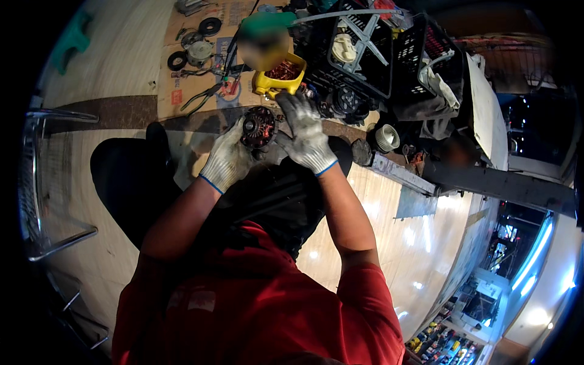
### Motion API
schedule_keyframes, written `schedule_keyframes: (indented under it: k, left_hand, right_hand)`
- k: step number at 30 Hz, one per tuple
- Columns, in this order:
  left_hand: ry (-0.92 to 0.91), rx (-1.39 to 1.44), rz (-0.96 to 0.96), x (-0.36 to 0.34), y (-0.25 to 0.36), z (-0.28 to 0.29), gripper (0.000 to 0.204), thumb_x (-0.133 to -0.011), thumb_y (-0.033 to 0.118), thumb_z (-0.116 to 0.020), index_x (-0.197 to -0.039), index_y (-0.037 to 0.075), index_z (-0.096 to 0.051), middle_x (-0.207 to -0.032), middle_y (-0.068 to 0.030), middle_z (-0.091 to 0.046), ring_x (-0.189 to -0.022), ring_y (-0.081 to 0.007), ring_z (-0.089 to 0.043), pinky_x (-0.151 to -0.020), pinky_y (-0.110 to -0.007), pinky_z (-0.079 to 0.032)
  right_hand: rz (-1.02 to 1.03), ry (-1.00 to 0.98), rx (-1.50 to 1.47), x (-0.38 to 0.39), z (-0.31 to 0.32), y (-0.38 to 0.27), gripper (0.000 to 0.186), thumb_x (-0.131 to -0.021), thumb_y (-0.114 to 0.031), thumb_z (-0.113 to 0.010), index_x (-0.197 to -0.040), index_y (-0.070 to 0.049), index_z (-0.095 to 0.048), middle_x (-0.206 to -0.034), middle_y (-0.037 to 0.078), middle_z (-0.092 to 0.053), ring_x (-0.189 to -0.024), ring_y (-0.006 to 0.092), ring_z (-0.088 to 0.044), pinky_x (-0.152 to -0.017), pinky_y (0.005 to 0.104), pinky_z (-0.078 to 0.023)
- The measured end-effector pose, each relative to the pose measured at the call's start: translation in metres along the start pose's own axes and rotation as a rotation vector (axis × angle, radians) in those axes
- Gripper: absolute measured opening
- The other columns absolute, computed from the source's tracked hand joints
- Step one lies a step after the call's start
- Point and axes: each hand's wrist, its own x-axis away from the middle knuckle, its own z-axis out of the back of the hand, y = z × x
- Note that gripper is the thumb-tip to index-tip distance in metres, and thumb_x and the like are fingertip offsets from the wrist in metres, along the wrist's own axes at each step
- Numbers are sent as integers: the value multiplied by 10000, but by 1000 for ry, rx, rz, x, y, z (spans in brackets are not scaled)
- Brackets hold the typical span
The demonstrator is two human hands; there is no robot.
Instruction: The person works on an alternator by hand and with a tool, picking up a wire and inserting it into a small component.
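There it was: the left hand [230, 153] had a round, dark part [260, 128] with copper-coloured windings gripped by its left side, just short of the yellow container [275, 84]. The right hand [300, 126] stood wide alongside, fingers stretched toward that container; thumb contact, I couldn't tell! Working on the held part looked like the step in hand, and the next move seemed to call for a steady left grip and careful right fingers.

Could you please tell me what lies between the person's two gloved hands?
In the head view, a dark round part with reddish patches lies between the left hand and the right hand.
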Motion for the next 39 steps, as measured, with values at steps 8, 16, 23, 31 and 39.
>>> schedule_keyframes:
  k: [8,16,23,31,39]
  left_hand:
    - [-172,131,80,-11,4,30,414,-985,347,-543,-1309,90,-537,-1202,-100,-624,-1034,-243,-627,-862,-390,-525]
    - [-278,-7,61,-13,5,11,500,-901,324,-686,-1331,122,-529,-1103,-19,-618,-943,-137,-589,-789,-288,-455]
    - [-276,-158,52,-19,15,56,363,-1003,349,-509,-1230,70,-563,-1082,-91,-622,-960,-226,-598,-835,-359,-493]
    - [-93,-199,136,-9,-21,22,428,-1013,357,-480,-1320,61,-512,-1043,-57,-614,-840,-189,-526,-746,-311,-433]
    - [-498,-143,242,-33,-22,54,482,-1033,380,-432,-1420,93,-435,-1265,-100,-567,-1044,-238,-577,-798,-362,-476]
  right_hand:
    - [26,36,122,4,-40,55,356,-843,-309,-626,-1174,-184,-660,-796,83,-700,-637,256,-675,-571,395,-549]
    - [-447,-13,513,103,32,216,265,-906,-215,-499,-1123,-170,-644,-883,105,-725,-764,282,-715,-658,417,-567]
    - [-851,-219,560,262,109,257,307,-974,-403,-417,-1101,-219,-627,-1025,127,-705,-901,343,-689,-736,475,-538]
    - [-1411,-205,779,491,265,240,502,-967,-571,-386,-1149,-193,-662,-1170,159,-664,-1034,402,-639,-874,498,-498]
    - [-1517,-111,1207,499,366,210,371,-961,-456,-456,-1056,-201,-707,-1107,130,-693,-1030,337,-661,-852,497,-503]
